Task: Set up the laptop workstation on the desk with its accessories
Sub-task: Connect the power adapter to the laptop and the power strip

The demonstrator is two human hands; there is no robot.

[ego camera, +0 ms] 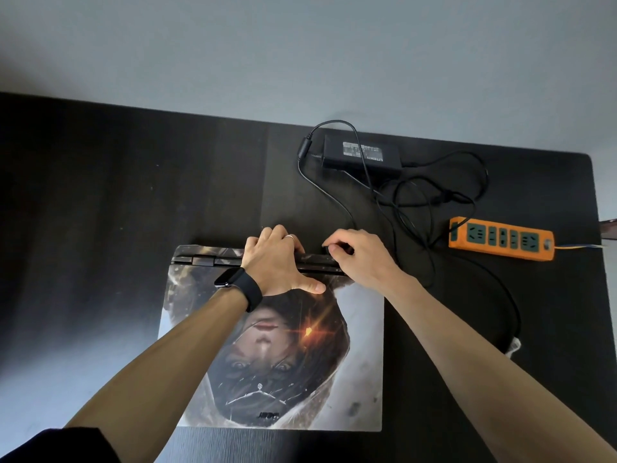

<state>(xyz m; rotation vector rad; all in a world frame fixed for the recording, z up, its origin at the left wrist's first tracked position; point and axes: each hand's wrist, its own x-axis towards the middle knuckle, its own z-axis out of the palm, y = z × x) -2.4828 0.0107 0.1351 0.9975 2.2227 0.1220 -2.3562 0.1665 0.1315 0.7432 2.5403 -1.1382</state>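
Head view: left grip (pixel 273 262) clasps laptop (pixel 360 362) rear edge; right grip (pixel 360 259) pinches plug (pixel 326 249).

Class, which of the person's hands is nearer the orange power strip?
Right. The right hand pinches a plug at the back edge of the laptop, left of the power strip; the left hand grips that edge further left, beyond the right hand.

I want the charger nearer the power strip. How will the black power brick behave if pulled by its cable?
The power brick looks flat and blocky, so it would probably slide rather than roll. Its cable lies in loose crossing loops: floppy, likely to snag. One end seems to reach the right hand.
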